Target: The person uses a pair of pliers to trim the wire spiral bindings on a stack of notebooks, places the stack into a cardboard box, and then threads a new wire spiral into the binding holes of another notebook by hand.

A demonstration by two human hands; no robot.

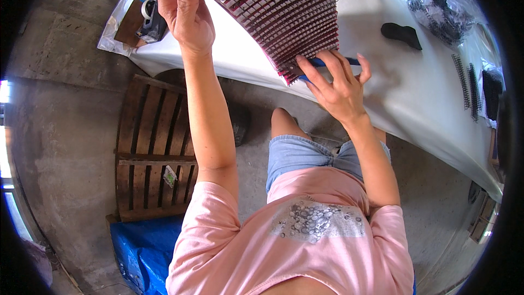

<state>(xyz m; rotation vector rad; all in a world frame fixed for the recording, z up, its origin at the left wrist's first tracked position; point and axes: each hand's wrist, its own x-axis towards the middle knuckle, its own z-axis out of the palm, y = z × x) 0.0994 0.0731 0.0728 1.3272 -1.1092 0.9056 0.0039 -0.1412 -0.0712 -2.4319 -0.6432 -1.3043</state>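
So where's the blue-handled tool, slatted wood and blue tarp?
Blue-handled tool (352, 62), head view: on its handle.
Slatted wood (155, 159), head view: on its crossbar.
Blue tarp (144, 243), head view: on its creased surface.

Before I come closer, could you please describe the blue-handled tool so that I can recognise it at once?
Start at the white-covered table, then find the large stack of dark-coiled pages. At the stack's lower corner in the picture, the right hand holds the tool. Its blue handles set it apart from the dark, pink-edged stack beside it.
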